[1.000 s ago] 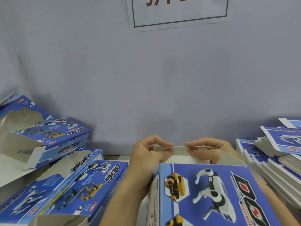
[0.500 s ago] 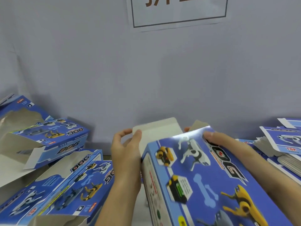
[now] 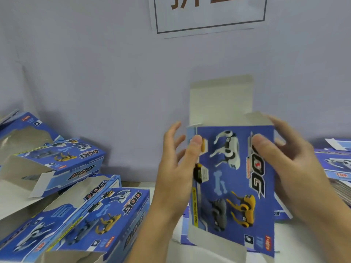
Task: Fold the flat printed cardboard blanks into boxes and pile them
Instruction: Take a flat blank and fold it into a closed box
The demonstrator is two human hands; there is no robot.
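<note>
I hold a blue printed box (image 3: 233, 179) upright in front of me, its dog pictures facing me. Its grey top flap (image 3: 221, 100) stands open, pointing up. My left hand (image 3: 178, 168) grips the box's left edge, thumb on the front face and fingers spread behind. My right hand (image 3: 288, 164) grips the right edge, thumb on the "DOG" lettering and fingers round the side. A grey bottom flap (image 3: 214, 243) hangs open below.
Folded blue boxes (image 3: 85, 211) lie piled at the left, some with open ends. A stack of flat blanks (image 3: 336, 168) sits at the right. A pale wall with a framed paper sign (image 3: 209, 14) stands close behind. White tabletop (image 3: 13, 200) shows between piles.
The box has swung from lying low and tilted to upright and raised. Its top flap, pinched down a second ago, now stands open. Both hands shifted to the box's sides.
</note>
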